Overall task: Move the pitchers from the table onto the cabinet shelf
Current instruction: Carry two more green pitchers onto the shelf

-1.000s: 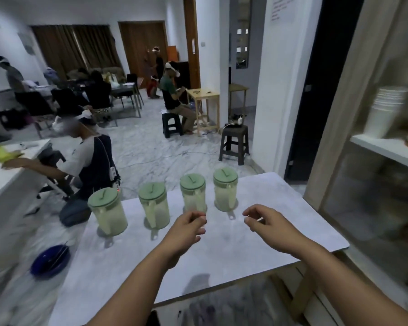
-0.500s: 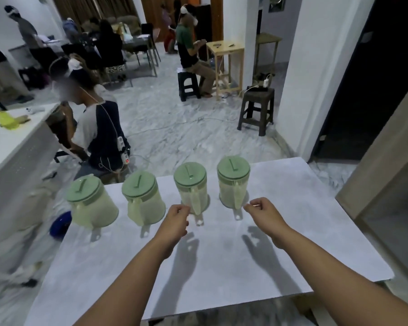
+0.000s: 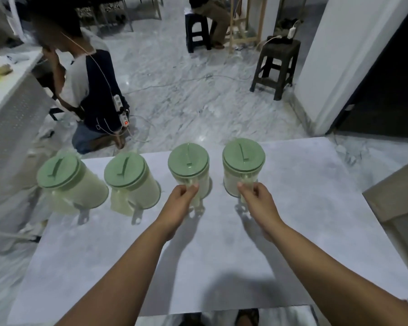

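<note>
Four green-lidded pitchers are standing in a row on the white surface (image 3: 304,231). L hand (image 3: 178,205) is gripping the handle of the third pitcher (image 3: 189,170) — sitting at its 12 o'clock. R hand (image 3: 257,203) is gripping the handle of the fourth pitcher (image 3: 243,165), at 11 o'clock. Both pitchers are resting on the surface.

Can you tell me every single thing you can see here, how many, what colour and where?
pitchers: four, pale with green lids, in a row on the table
table: one, white, in front
stools: two, dark, on the floor beyond
counter: one, white, far left
kneeling person: one, white and navy top, on the floor behind the table
seated person: one, brown trousers, top middle
left hand: one, gripping the third pitcher's handle
right hand: one, gripping the fourth pitcher's handle
</note>
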